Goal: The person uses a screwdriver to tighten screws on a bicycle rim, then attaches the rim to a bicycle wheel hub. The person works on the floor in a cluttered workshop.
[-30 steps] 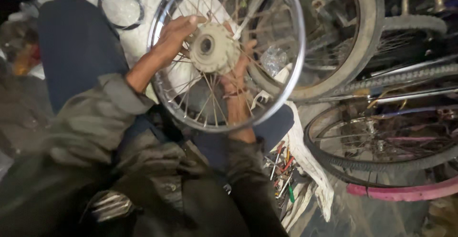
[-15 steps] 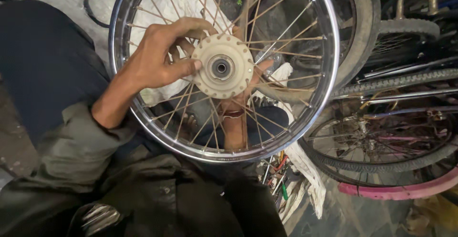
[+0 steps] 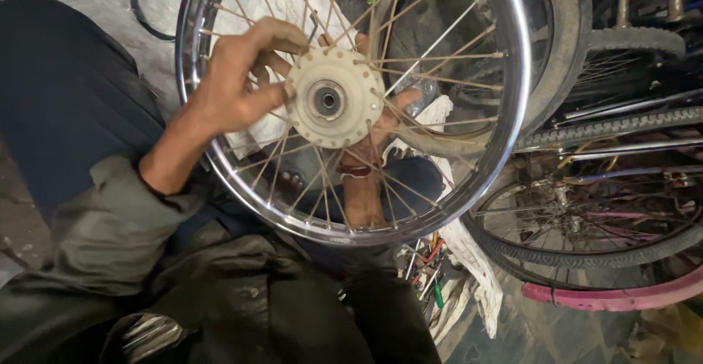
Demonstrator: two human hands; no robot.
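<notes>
A shiny chrome wheel rim (image 3: 512, 115) with rusty spokes and a pale round hub (image 3: 335, 99) fills the upper middle of the view. My left hand (image 3: 234, 89) lies on top of the spokes just left of the hub, fingers curled around spokes by the hub flange. My right hand (image 3: 373, 133) is under the wheel, behind the spokes, its fingers gripping the underside of the hub; its forearm runs down toward my lap. The wheel lies roughly flat, tilted a little toward me.
Several bicycle wheels and tyres are stacked at the right (image 3: 600, 217), one with a pink rim (image 3: 615, 298). A white cloth (image 3: 469, 261) and small tools (image 3: 428, 261) lie on the ground below the rim. A black ring (image 3: 150, 5) rests on white sheeting at top left.
The wheel now sits lower and further right in the view and looks larger. My left hand has stayed at the hub's left side, fingers shifting among the spokes; the right hand still holds underneath.
</notes>
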